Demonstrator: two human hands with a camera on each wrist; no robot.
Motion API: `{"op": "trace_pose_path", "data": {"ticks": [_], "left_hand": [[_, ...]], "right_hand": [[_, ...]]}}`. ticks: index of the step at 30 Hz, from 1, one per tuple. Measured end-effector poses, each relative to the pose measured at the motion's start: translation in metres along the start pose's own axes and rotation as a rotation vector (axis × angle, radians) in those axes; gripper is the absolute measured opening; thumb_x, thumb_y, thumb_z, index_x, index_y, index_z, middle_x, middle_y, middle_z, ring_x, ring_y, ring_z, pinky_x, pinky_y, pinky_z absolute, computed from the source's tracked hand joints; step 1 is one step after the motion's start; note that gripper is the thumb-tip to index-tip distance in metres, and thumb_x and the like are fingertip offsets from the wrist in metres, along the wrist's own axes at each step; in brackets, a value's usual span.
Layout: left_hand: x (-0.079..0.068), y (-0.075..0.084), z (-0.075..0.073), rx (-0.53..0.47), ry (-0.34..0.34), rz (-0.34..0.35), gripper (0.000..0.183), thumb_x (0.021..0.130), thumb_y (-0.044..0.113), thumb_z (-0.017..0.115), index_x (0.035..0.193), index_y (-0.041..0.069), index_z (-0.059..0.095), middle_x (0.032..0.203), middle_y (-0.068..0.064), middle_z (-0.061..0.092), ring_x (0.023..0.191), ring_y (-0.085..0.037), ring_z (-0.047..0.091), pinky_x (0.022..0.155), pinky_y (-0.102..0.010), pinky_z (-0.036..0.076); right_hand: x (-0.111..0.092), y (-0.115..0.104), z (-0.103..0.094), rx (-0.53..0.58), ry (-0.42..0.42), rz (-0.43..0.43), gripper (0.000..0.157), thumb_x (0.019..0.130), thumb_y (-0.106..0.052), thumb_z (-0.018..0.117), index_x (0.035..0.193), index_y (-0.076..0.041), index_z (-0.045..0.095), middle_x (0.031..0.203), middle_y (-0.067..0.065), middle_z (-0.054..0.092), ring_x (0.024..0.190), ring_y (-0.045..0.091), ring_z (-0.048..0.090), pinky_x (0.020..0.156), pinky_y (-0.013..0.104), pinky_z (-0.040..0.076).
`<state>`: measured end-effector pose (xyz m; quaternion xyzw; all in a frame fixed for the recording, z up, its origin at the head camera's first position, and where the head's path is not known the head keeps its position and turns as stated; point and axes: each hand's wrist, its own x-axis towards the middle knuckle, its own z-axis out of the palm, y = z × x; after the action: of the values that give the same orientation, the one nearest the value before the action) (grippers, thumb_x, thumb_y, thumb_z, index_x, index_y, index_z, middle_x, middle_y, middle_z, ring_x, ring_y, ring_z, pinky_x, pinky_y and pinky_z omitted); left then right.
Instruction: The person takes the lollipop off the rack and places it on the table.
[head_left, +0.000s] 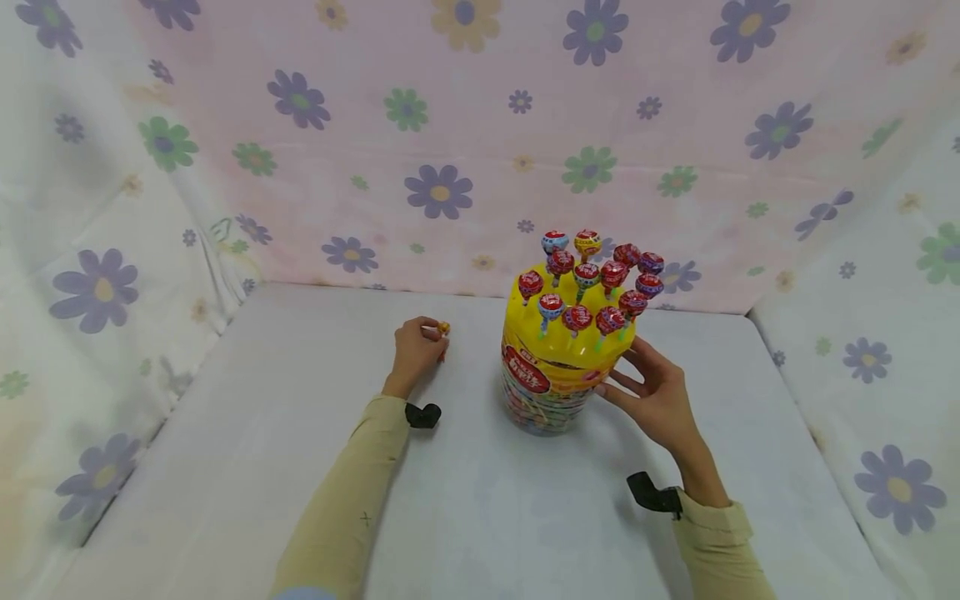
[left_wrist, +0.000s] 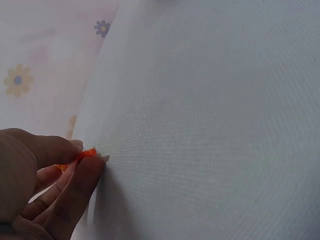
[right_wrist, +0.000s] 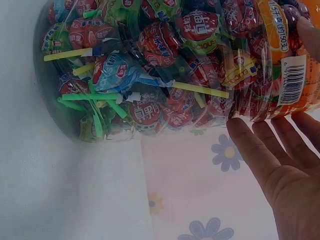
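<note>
A clear tub point(head_left: 551, 408) of wrapped lollipops, with a yellow top point(head_left: 562, 348), stands upright on the white table. Several lollipops point(head_left: 577, 318) stick up from the top. My right hand point(head_left: 660, 404) touches the tub's right side, its fingers fairly straight; the right wrist view shows the fingertips at the edge of the tub point(right_wrist: 165, 60) near a barcode label point(right_wrist: 292, 82). To the left of the tub, my left hand point(head_left: 415, 354) pinches a small orange thing point(left_wrist: 86, 154) with a twisted look, between thumb and fingertips close to the table. Its kind is mostly hidden by the fingers.
Flower-printed cloth point(head_left: 480, 142) rises behind the table and on both sides. The white table point(head_left: 480, 500) runs from the back cloth toward me. A black wrist mount point(head_left: 654, 493) sits on the right forearm, another black mount point(head_left: 423, 416) on the left.
</note>
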<state>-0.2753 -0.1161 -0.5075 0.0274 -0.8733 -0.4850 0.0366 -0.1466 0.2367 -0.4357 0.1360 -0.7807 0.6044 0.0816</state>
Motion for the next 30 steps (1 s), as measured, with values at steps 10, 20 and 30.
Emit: {"op": "trace_pose_path", "data": {"ticks": [10,20,30], "left_hand": [[-0.003,-0.001,-0.003,0.039,0.011,-0.011,0.035,0.087,0.005,0.075,0.119,-0.005,0.066,0.094,-0.021,0.073,0.084,-0.033,0.07,0.081,-0.043,0.058],[-0.006,-0.004,-0.013,-0.021,-0.015,0.002,0.044,0.088,0.009,0.078,0.125,-0.009,0.063,0.098,-0.025,0.075,0.07,-0.026,0.074,0.071,-0.034,0.062],[-0.019,0.023,-0.035,-0.326,-0.227,-0.013,0.052,0.096,0.007,0.069,0.143,-0.005,0.051,0.123,-0.028,0.066,0.102,-0.037,0.073,0.08,-0.035,0.064]], "right_hand": [[-0.001,-0.001,0.001,-0.008,0.0,0.008,0.078,0.086,0.005,0.077,0.154,-0.012,0.044,0.154,0.011,0.049,0.135,0.012,0.054,0.095,0.027,0.055],[-0.001,-0.003,0.002,-0.007,-0.005,0.007,0.077,0.087,0.004,0.077,0.155,-0.012,0.044,0.154,0.011,0.048,0.138,0.022,0.052,0.095,0.026,0.055],[-0.001,-0.002,0.002,0.008,-0.007,-0.018,0.077,0.086,0.006,0.076,0.154,-0.011,0.044,0.153,0.009,0.05,0.135,0.01,0.053,0.096,0.026,0.055]]}}
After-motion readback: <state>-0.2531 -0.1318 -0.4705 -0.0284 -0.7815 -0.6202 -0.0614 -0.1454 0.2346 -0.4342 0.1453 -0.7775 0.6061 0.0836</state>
